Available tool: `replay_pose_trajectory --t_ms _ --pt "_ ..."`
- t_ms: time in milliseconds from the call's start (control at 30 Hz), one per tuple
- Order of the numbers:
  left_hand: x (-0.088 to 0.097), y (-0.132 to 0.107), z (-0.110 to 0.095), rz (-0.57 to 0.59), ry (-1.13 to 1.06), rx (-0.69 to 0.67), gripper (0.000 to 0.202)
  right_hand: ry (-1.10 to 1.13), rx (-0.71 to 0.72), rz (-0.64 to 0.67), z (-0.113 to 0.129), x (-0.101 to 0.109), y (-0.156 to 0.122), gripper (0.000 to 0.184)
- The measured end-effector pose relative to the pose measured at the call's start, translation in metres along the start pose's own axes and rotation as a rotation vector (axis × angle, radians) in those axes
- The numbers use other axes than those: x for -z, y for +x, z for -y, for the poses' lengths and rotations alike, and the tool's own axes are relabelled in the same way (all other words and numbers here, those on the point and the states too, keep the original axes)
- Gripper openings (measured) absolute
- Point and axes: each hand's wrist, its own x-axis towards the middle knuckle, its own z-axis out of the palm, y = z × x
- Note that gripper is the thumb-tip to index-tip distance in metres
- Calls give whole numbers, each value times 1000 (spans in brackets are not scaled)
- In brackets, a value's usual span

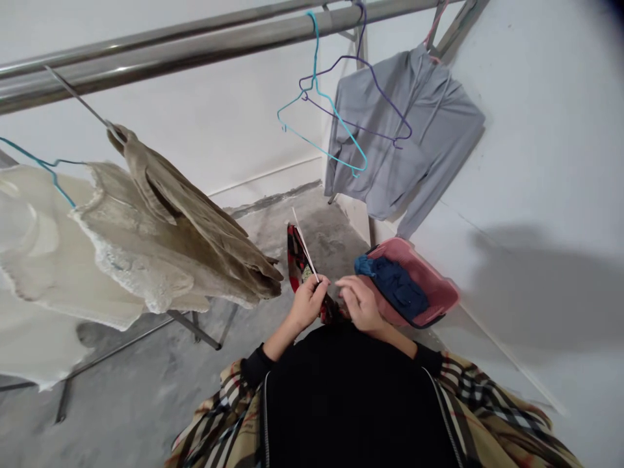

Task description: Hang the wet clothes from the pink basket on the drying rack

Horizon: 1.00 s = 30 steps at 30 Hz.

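My left hand (309, 303) is closed on a thin white rod (305, 244), which looks like a clothes hanger seen edge-on. Beside and below the rod hangs a red, black and cream patterned garment (294, 255), partly hidden by my hands. Just to the right, my right hand (361, 304) has its fingers apart and slightly bent, close to the garment, with nothing visible between them. Whether the right fingertips touch the cloth I cannot tell.
A pink basket (441, 296) with dark blue clothes (397, 286) stands on the floor at right. Turquoise (336, 110) and purple hangers (377, 78) hang from the metal rail (195, 55). A grey hooded jacket (404, 130) hangs right; brown (185, 208) and whitish garments (43, 240) hang left.
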Motion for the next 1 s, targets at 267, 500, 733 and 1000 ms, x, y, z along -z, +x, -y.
replay_pose_trajectory --t_ms 267,500,733,1000 --pt "18 -11 -4 421 365 -139 23 704 -591 -145 -4 13 52 47" --pt "24 -10 -11 450 740 -306 22 1097 -718 -372 13 16 87 24" --pt "44 -19 11 247 884 -437 27 1140 -764 -789 -5 37 84 24" --pt "54 -16 16 28 833 -551 34 1223 -840 -625 -31 90 72 38"
